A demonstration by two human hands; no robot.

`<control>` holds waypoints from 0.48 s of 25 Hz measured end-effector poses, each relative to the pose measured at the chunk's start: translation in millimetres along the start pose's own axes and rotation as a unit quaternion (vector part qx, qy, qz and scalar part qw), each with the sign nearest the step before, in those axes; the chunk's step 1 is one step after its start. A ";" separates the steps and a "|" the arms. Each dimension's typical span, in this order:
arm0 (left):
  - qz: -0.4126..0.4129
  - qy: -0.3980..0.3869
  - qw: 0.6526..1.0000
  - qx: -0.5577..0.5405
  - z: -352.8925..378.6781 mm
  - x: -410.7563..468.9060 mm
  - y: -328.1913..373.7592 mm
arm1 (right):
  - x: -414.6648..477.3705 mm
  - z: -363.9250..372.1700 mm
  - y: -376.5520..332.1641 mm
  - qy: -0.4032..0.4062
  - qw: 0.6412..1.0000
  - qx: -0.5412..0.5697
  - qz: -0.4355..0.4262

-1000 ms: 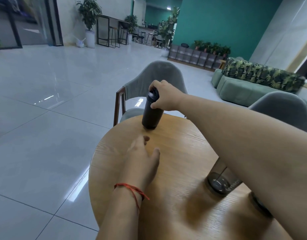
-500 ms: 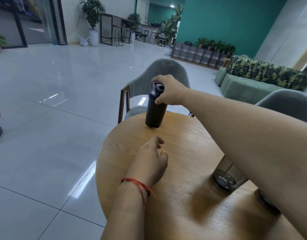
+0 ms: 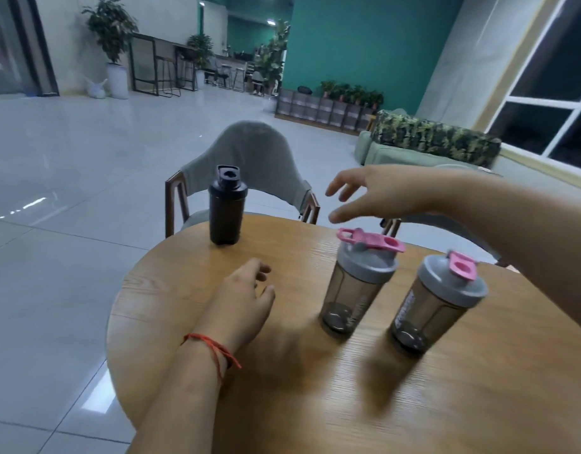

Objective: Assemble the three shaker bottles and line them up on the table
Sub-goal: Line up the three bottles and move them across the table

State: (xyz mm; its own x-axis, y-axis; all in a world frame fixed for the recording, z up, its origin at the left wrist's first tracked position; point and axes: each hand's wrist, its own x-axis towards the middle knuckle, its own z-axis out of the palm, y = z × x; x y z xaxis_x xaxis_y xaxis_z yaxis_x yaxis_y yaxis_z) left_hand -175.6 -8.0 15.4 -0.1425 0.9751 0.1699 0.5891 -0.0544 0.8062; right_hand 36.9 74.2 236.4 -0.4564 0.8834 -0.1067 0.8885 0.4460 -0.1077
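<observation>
Right hand (image 3: pixel 377 194) hangs in the air with fingers spread wide, holding nothing; it sits just above and behind the nearer smoky bottle (image 3: pixel 356 290), which serves as landmark. Left hand (image 3: pixel 246 301) lies palm-down on the table (image 3: pixel 171 290) to the left of that bottle, fingers loosely curled, also holding nothing. Landmark bottle stands upright, grey lid on, pink flip cap (image 3: pixel 369 239) and loop on top. Second smoky bottle (image 3: pixel 438 301) stands just to its right, near but apart, lid on. Black bottle (image 3: pixel 226 206) stands well apart, behind and to the left, near the far table edge, lid seated with spout open. Judgement: all three look capped, line not yet formed. Bottles appear empty, so light; rigid plastic, smooth walls, likely a little slippery. Best hold: around the body just under the lid.
</observation>
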 end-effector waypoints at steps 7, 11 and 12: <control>0.060 -0.080 0.995 -0.007 19.4 -9.4 22.2 | -45.7 34.9 19.5 -0.120 0.984 -0.088 -0.093; 0.036 -0.074 0.997 0.014 22.9 -7.5 10.7 | -32.4 45.1 26.7 -0.067 0.992 -0.077 -0.072; 0.030 -0.069 0.997 0.017 19.9 -5.7 6.6 | -29.8 47.7 27.1 -0.049 0.994 -0.075 -0.056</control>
State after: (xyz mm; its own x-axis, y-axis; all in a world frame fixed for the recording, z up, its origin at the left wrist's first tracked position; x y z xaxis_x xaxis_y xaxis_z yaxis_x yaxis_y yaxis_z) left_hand -155.1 -9.6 8.5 0.0043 0.9907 0.1359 0.6209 -0.1091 0.7763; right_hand 72.4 53.1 189.5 -0.5496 0.8114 -0.1987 0.8250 0.5646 0.0239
